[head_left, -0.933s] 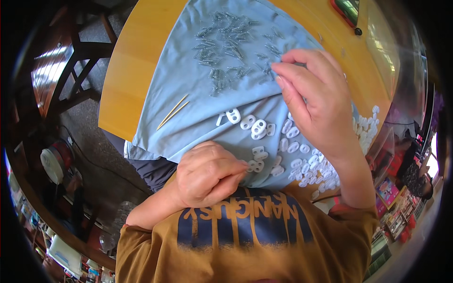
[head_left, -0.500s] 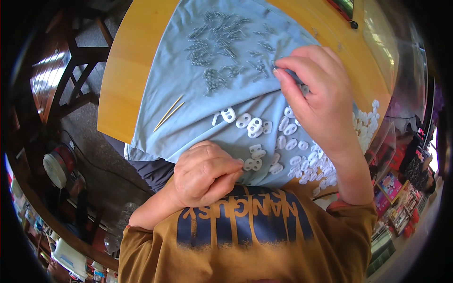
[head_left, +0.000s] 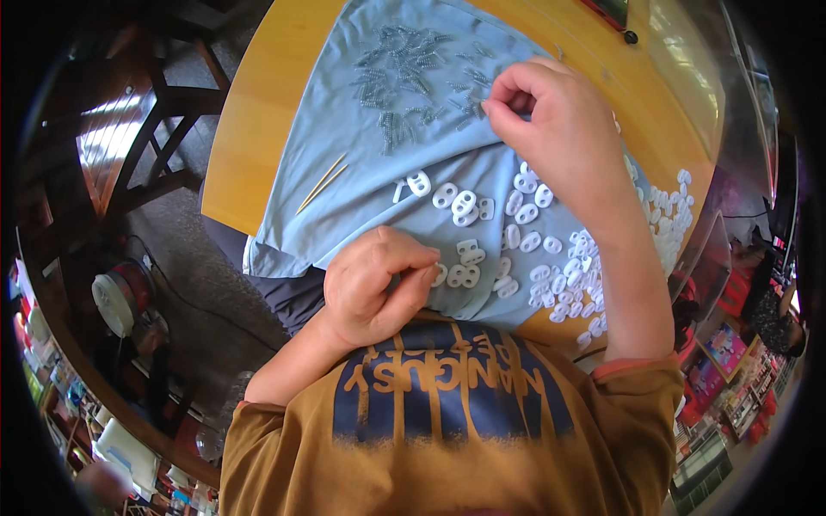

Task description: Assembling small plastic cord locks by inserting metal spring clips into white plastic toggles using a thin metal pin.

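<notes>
Far left: I saw a white fan [head_left: 114,301] on the floor beside a dark wooden chair [head_left: 159,129].
Table: the yellow table [head_left: 258,129] carried a blue cloth [head_left: 344,172], two thin sticks [head_left: 322,183] lying at its left.
Left hand: my left hand [head_left: 374,288] sat at the near cloth edge, fingers curled shut; what it pinched, I could not tell.
Middle: white plastic pieces [head_left: 465,205] lay scattered, more heaped right.
Far: small grey springs [head_left: 404,64] were piled on the cloth.
Right hand: my right hand [head_left: 559,129] was pinched closed at the springs, its catch hidden.
</notes>
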`<state>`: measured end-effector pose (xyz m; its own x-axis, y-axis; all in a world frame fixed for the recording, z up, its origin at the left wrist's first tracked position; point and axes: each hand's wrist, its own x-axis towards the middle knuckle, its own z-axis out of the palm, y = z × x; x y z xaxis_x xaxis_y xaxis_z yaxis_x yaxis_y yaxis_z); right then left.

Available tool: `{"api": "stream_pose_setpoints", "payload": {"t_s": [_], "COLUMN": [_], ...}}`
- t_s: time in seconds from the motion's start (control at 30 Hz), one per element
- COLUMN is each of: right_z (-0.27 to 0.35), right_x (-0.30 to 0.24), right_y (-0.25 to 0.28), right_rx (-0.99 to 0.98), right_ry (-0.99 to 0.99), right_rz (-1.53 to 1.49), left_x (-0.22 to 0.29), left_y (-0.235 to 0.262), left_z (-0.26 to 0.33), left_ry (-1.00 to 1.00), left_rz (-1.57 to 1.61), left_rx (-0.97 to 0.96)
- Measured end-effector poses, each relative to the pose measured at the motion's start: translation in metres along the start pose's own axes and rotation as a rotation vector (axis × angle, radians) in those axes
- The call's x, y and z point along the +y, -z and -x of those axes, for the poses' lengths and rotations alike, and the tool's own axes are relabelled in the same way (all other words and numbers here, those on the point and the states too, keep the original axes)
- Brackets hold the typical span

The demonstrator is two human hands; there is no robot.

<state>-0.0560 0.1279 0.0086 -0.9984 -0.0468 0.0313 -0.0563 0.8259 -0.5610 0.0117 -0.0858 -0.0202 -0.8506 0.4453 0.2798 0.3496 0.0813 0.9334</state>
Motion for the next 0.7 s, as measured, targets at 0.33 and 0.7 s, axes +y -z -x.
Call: {"api": "stream_pose_setpoints", "payload": {"t_s": [0.33, 0.7], "right_z": [0.002, 0.012], "right_x": [0.003, 0.004], "right_y": [0.006, 0.011], "right_rx": [-0.019, 0.062], "right_ry": [-0.022, -0.007], "right_rz": [-0.023, -0.267], "left_x": [0.035, 0.042], "left_y": [0.009, 0.008], "left_z": [-0.014, -0.013], "left_ry": [0.610, 0.643], "left_rz": [0.893, 0.897], "left_rx": [0.038, 0.045]}}
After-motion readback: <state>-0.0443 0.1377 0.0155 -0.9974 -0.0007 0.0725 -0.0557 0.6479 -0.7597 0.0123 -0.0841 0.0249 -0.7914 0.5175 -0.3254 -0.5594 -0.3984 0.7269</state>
